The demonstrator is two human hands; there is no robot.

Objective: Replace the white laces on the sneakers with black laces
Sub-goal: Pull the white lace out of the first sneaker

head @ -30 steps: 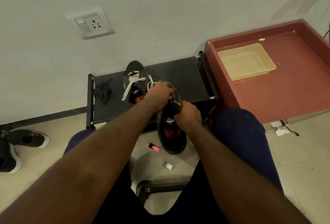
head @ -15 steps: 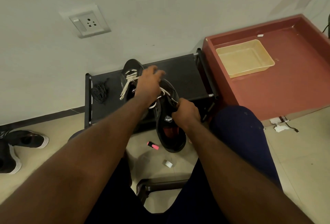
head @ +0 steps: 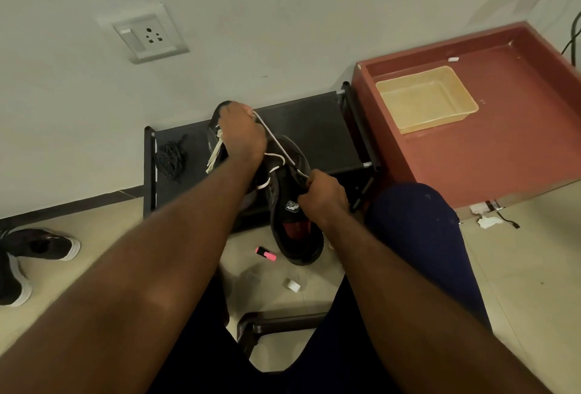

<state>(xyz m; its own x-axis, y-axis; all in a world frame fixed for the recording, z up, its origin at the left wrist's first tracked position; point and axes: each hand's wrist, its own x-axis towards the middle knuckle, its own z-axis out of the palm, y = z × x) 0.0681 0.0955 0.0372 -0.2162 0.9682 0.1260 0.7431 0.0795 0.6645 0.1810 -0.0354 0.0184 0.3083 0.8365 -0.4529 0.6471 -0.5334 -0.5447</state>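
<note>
A black sneaker [head: 294, 221] with a red insole hangs off the front of the low black rack [head: 317, 129], heel toward me. My right hand [head: 323, 195] grips its tongue and upper edge. My left hand [head: 240, 136] is raised over the rack and pinches a white lace [head: 276, 142] that runs taut down to the sneaker's eyelets. A second black sneaker [head: 217, 129] with white laces stands on the rack, mostly hidden behind my left hand. A bundle of black laces [head: 171, 158] lies at the rack's left end.
A red cabinet top [head: 503, 129] with a yellow tray [head: 424, 100] stands to the right. A pink highlighter [head: 266, 253] and a small white piece [head: 292, 285] lie on the floor. Another pair of dark shoes [head: 31, 255] sits far left. My knees flank a black stool [head: 273, 327].
My left hand has moved up and away from the sneaker toward the wall, drawing the white lace out of the eyelets. My right hand has stayed on the sneaker.
</note>
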